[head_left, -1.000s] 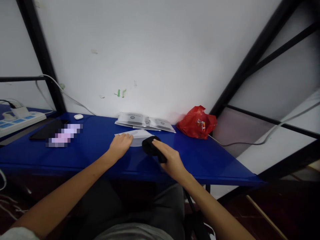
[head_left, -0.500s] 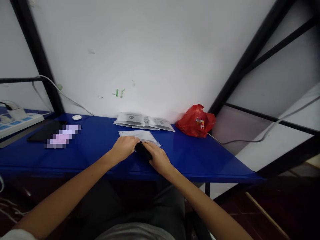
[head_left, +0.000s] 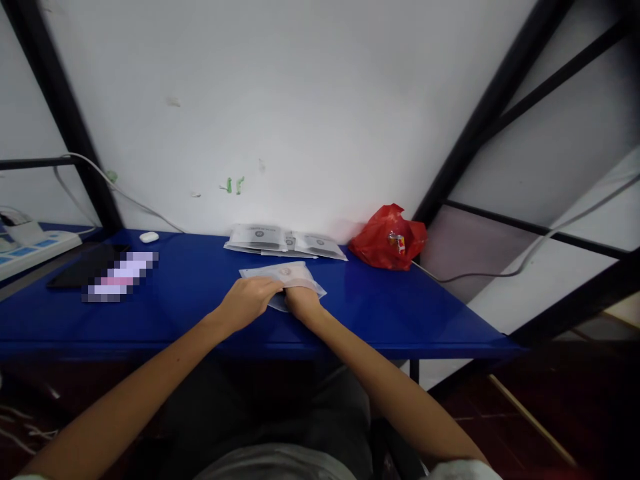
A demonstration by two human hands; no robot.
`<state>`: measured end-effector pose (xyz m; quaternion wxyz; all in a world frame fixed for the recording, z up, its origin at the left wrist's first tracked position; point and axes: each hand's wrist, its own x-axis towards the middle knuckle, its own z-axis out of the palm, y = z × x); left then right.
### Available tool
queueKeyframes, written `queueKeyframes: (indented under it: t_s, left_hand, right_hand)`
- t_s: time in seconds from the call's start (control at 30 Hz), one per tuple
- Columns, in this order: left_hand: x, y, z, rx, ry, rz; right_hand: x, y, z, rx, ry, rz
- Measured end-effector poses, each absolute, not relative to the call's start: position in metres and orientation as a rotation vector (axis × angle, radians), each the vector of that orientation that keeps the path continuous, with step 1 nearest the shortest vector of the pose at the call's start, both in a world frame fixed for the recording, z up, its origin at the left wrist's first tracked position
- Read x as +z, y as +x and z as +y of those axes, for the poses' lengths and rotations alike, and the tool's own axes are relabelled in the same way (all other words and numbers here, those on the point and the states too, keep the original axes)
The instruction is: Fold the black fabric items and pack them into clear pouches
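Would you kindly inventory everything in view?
Printed translucent plastic pouch: one, whitish, at both hands.
Mostly hidden item: one, black, between the hands.
Flat printed plastic pouches: at least three, whitish, against wall.
Crumpled plastic bag: one, red, back right.
Small rounded case: one, white, back left.
Flat rectangular slab: one, black, left.
Pixelated object: one, pink and lilac, overlapping slab.
Power strip: one, white-and-blue, far left.
Cables: several, white and grey, both sides.
Frame bars: several, black, both sides.
Desk: one, blue, centre.
Wall: one, white, behind.
Trousers: one pair, dark, below.
Left hand: one, bare, gripping pouch.
Right hand: one, bare, partly inside pouch.
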<state>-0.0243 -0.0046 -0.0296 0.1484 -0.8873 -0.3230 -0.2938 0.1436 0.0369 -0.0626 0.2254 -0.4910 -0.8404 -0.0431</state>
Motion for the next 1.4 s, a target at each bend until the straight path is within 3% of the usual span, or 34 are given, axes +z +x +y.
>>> queueKeyframes:
  t_s: [0.27, 0.53, 0.67, 1.03, 1.4]
  left_hand:
    - [-0.039, -0.034, -0.007, -0.662, -2.427, -1.13]
    - [-0.039, -0.037, -0.007, -0.493, -2.403, -1.123]
    - [-0.04, -0.038, -0.012, -0.448, -2.445, -1.127]
    - [-0.035, -0.062, -0.022, -0.433, -2.787, -1.214]
    - [-0.042, -0.051, -0.016, -0.179, -2.547, -1.086]
  right_hand:
    - [-0.043, 0.157, 0.013, 0.11, -1.117, -2.461]
    - [-0.02, 0.165, -0.038, -0.183, -0.961, -2.403]
    - [-0.027, 0.175, -0.038, -0.234, -1.029, -2.338]
    - [-0.043, 0.193, -0.033, 0.093, -1.089, -2.494]
    - [-0.043, 0.191, -0.031, 0.029, -1.128, -2.483]
